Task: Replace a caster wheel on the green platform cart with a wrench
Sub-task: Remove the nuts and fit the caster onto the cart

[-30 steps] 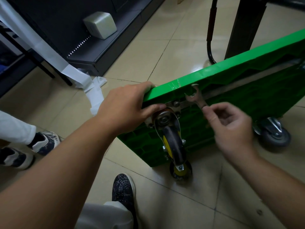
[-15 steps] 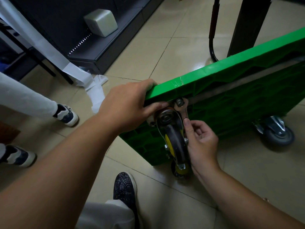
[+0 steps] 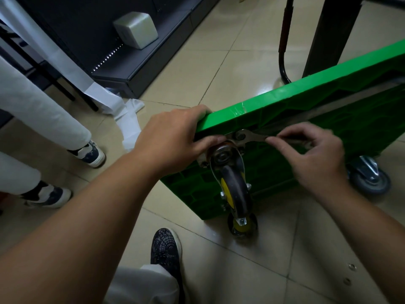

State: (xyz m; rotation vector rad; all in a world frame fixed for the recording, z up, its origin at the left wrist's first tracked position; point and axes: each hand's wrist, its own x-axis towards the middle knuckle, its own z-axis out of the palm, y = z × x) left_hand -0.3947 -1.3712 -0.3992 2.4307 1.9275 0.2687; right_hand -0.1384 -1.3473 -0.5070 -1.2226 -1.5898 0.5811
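Caster wheel (image 3: 235,194) is seen at frame centre. Wrench (image 3: 252,137) handle is pinched only by curled fingertips of right hand (image 3: 315,159), head seated on upper bolt (image 3: 240,135). Green platform cart (image 3: 328,119) edge is gripped by left hand (image 3: 171,141). Light pinch: slip likely, bolt rounded, left thumb caught.

Wrench (image 3: 249,136) handle behind blurred right fingers (image 3: 289,131); cart (image 3: 328,88) past right edge

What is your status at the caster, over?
Left hand grips cart edge. Right hand pinches wrench handle. Wrench head on bolt above caster. Caster close under wrench swing.
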